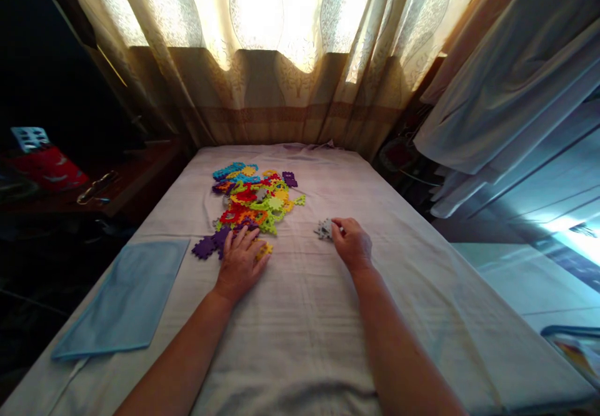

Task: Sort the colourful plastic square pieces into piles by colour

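Observation:
A loose pile of colourful toothed plastic pieces lies on the white cloth, in yellow, green, red, orange, blue and purple. My left hand rests flat with spread fingers on the pile's near edge, over purple pieces and beside a yellow piece. To the right, apart from the pile, my right hand pinches a grey toothed piece between thumb and fingers, close to the cloth. Part of the grey piece is hidden by the fingers, and I cannot tell whether it is one piece or several.
A light blue flat pouch with a white cord lies at the left of the cloth-covered surface. Curtains hang behind its far edge. Pale fabric hangs at the right. A red container stands on a dark side table.

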Available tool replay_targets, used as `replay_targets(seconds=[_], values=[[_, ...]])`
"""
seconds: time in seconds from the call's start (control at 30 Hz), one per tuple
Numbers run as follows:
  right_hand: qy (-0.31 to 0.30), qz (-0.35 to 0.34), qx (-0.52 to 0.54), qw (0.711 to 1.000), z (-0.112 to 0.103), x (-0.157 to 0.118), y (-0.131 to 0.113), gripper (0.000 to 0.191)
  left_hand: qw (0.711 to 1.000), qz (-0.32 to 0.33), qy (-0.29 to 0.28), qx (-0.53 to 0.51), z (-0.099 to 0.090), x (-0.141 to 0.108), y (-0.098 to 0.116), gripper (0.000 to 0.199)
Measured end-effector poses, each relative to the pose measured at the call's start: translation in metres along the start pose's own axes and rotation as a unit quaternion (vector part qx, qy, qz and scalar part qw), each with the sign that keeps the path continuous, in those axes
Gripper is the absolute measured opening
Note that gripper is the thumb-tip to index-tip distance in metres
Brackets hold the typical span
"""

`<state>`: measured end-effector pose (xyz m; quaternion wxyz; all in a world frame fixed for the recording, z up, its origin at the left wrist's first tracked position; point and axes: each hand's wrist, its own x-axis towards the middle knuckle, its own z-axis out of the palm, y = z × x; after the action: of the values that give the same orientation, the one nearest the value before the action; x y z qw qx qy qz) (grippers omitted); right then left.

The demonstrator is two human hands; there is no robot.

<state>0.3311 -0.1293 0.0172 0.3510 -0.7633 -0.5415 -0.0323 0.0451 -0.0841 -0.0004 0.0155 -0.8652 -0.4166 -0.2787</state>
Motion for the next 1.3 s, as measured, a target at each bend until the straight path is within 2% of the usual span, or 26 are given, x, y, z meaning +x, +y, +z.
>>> replay_targets(seconds=[0.07,0.17,0.3,0.4,0.5,0.63,0.77,0.87,0.97,1.1,1.2,1.3], values=[[-0.007,-0.019,0.001,1.0,0.004,0.004,-0.015,0.028,0.999,-0.016,0.027,-0.019,-0.001,0.001,-0.005,0.028],[-0.057,-0.044,-0.004,0.997,0.016,0.02,-0.049,0.028,0.995,-0.045,0.08,-0.039,-0.005,0.005,-0.021,0.027],[-0.133,-0.04,-0.025,0.99,0.043,0.055,-0.099,0.027,0.979,-0.11,0.162,-0.048,-0.01,0.008,-0.048,0.027],[-0.162,-0.021,-0.045,0.986,0.067,0.079,-0.127,0.025,0.966,-0.157,0.198,-0.06,-0.009,0.009,-0.062,0.029],[-0.18,0.007,-0.067,0.981,0.088,0.095,-0.143,0.025,0.954,-0.183,0.219,-0.087,-0.006,0.01,-0.066,0.032],[-0.185,0.032,-0.059,0.981,0.109,0.106,-0.151,0.029,0.937,-0.217,0.236,-0.139,-0.004,0.012,-0.067,0.032],[-0.181,0.055,-0.027,0.982,0.12,0.111,-0.155,0.025,0.882,-0.314,0.283,-0.209,-0.006,0.012,-0.07,0.034],[-0.167,0.064,0.007,0.984,0.12,0.115,-0.151,0.025,0.843,-0.364,0.322,-0.23,-0.007,0.013,-0.071,0.034],[-0.13,0.079,0.065,0.986,0.112,0.118,-0.133,0.028,0.836,-0.369,0.328,-0.239,-0.007,0.014,-0.071,0.034],[-0.088,0.109,0.181,0.973,0.086,0.112,-0.086,0.031,0.838,-0.367,0.321,-0.244,-0.008,0.014,-0.071,0.035],[-0.071,0.149,0.255,0.953,0.056,0.097,-0.044,0.032,0.842,-0.366,0.316,-0.239,-0.009,0.015,-0.071,0.035],[-0.04,0.199,0.286,0.937,0.026,0.082,-0.008,0.033,0.846,-0.365,0.313,-0.232,-0.009,0.015,-0.071,0.034]])
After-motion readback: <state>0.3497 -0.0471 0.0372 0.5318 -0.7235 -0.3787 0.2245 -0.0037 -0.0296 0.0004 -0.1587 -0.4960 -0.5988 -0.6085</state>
